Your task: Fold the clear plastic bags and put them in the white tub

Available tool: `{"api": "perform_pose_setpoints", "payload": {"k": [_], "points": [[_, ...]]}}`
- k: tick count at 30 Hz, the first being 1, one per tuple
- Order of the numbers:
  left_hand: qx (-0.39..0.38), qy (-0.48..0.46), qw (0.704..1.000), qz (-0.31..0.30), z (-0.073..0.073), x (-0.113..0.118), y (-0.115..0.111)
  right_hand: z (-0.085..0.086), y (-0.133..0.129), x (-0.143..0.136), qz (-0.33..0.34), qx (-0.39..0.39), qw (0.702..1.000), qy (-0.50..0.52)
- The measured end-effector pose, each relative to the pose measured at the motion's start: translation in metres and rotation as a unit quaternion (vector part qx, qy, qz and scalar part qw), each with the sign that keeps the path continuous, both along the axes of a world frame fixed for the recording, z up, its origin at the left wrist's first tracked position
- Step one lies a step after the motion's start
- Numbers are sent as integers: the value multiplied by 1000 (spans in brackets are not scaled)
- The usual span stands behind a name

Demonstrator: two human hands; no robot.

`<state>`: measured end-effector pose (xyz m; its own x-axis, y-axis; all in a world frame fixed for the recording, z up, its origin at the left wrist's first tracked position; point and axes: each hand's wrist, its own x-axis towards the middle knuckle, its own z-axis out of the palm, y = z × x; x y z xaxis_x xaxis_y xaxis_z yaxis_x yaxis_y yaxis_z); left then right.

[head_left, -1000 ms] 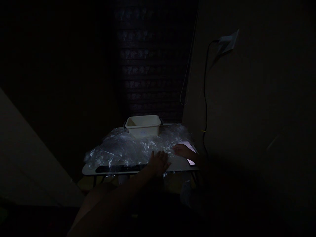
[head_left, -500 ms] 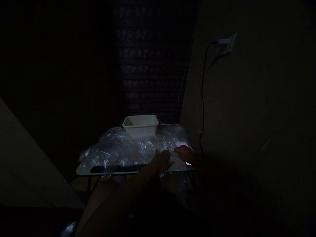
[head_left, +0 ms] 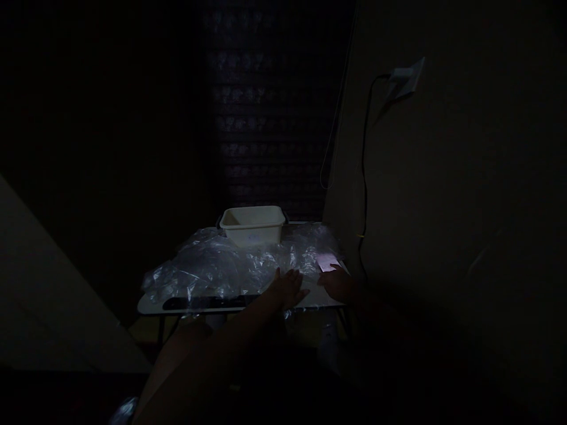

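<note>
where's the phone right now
In the head view, the phone lies on the right of the table, partly hidden behind the right hand, beside crumpled plastic.

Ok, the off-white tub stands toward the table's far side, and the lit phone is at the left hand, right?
Not quite: the head view shows the lit phone at the right hand, not the left hand. The off-white tub is as stated.

pale surface (head_left: 151, 305), crumpled clear plastic (head_left: 212, 268) spread over it, white tub (head_left: 253, 236) toward the back, lit phone (head_left: 326, 261) at right
</note>
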<state>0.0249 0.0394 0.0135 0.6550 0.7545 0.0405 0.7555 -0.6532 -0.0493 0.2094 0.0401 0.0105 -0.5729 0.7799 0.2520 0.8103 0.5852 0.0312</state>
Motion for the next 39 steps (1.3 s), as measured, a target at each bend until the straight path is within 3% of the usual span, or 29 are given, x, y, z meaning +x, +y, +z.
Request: {"api": "perform_pose_setpoints", "payload": {"k": [11, 15, 21, 25, 31, 39], "points": [[-18, -2, 1000, -7, -2, 0, 4, 7, -2, -5, -24, -27, 999, 21], [-1, -29, 999, -17, 4, -4, 6, 11, -4, -1, -26, -19, 998, 57], [22, -5, 996, -87, 19, -28, -11, 10, -5, 3, -50, -23, 996, 63], [60, 41, 984, -162, 10, -41, -33, 12, -7, 2, -58, -25, 997, 49], [134, 35, 980, -143, -9, -30, -37, 17, -11, -3, -51, -25, 997, 46], [34, -125, 988, -87, 6, -31, -33, -2, -7, 4, -42, -31, 997, 59]]}}
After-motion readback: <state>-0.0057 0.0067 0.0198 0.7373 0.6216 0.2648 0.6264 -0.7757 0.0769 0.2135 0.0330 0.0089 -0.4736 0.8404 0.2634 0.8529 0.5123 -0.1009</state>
